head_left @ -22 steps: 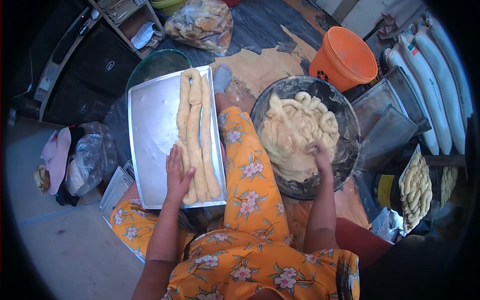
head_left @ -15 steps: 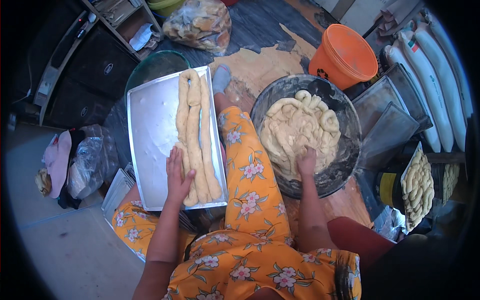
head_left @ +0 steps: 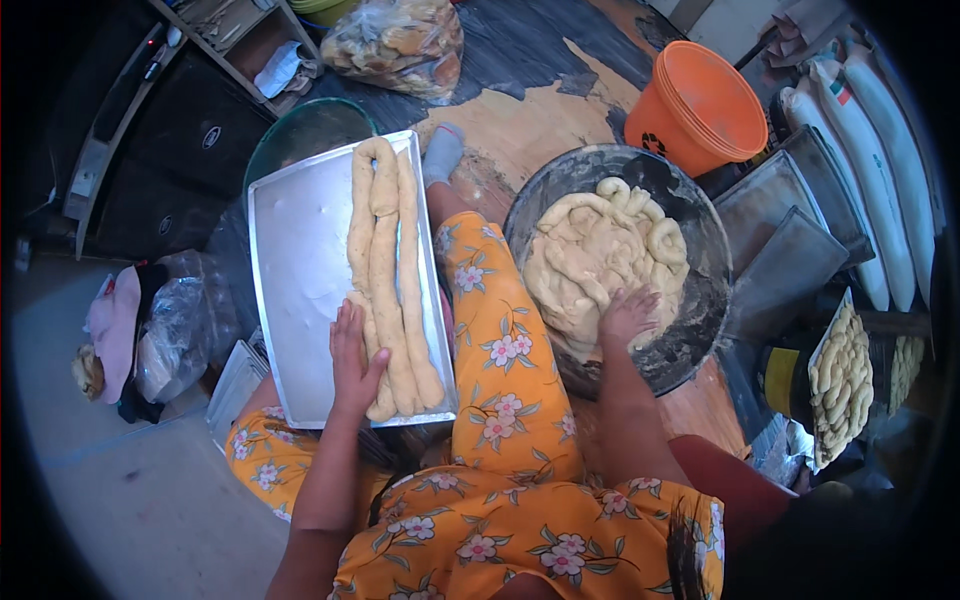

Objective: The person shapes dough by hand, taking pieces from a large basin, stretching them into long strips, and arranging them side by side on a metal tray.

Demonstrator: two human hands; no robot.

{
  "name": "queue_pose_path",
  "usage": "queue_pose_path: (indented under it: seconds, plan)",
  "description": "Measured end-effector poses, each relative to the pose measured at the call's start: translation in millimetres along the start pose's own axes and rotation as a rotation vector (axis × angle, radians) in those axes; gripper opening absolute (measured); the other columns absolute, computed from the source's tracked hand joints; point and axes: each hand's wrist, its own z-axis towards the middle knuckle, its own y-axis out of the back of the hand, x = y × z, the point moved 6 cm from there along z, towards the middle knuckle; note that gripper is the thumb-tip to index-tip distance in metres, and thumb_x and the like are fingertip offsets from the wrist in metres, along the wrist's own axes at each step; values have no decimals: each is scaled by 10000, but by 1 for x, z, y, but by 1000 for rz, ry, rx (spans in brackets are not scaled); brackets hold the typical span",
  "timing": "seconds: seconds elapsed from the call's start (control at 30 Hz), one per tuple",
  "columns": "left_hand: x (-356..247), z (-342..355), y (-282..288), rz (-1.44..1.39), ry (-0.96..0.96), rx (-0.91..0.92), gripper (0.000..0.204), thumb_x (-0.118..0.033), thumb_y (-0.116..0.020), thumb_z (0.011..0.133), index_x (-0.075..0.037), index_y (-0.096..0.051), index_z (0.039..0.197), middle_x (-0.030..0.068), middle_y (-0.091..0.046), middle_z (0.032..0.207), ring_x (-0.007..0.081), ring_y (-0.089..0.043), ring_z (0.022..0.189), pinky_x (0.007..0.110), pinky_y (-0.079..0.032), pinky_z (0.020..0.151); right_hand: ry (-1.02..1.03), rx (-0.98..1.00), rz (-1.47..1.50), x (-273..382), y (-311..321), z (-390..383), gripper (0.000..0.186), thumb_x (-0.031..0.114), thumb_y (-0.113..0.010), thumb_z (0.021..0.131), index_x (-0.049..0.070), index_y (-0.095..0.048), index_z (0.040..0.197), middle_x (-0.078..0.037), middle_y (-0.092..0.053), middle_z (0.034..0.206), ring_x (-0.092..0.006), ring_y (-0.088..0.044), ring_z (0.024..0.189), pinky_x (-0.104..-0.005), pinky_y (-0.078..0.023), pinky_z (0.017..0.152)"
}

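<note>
A metal baking tray (head_left: 300, 260) rests across my left thigh. Long dough ropes (head_left: 384, 270) lie side by side along its right half, one of them looped over at the far end. My left hand (head_left: 357, 360) lies flat on the tray with its thumb apart, touching the near part of the leftmost rope. To the right stands a wide black basin (head_left: 705, 235) holding a big mass of dough (head_left: 585, 262) with thick coils along its far and right sides. My right hand (head_left: 628, 318) rests on the near part of that dough, fingers spread, gripping nothing visible.
Beyond the basin stands a stack of orange buckets (head_left: 708, 105). Empty trays (head_left: 780, 245) and long white sacks (head_left: 880, 160) line the right side, near a tray of shaped dough pieces (head_left: 840, 385). A bag of bread (head_left: 395, 50) and a green tub (head_left: 310, 135) sit at the far left.
My right hand has opened, spreading its formerly curled fingers over the dough, and has shifted slightly right. My left hand stays at the rope on the tray. The view has shifted slightly.
</note>
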Motion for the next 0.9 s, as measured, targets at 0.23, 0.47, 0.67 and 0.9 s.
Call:
queue_pose_path:
  seconds: [0.23,0.47,0.67,0.9]
  plan:
    - [5,-2,0,-10,21,-6,703,-313,-576,852,-19,-307,1432,218,-256,1501,347,-202,1412,481,-89,1146,630,309,251,49,21,-89,611,181,-550,840,207,-382,1427,-239,-387,1399,-385,-357,1307,-562,-290,1057]
    - [0,-1,-1,-18,14,0,696,-317,-575,859,-21,-311,1431,216,-256,1501,345,-203,1412,476,-92,1146,276,735,198,-21,34,-31,470,160,-634,751,191,-606,1218,-180,-545,1205,-346,-510,1131,-459,-448,927]
    - [7,-11,12,2,37,-19,699,-321,-581,861,-23,-311,1433,216,-247,1505,345,-192,1415,475,-84,1146,389,173,576,74,51,-21,568,289,-599,811,123,-470,1339,-182,-376,1426,-356,-385,1293,-531,-318,1045]
    - [1,-1,-4,-56,17,33,737,-325,-611,843,-30,-297,1441,205,-218,1519,341,-163,1425,480,-63,1149,662,232,100,107,-8,-53,561,394,-497,890,150,-416,1388,-146,-247,1520,-313,-180,1423,-648,-92,1089]
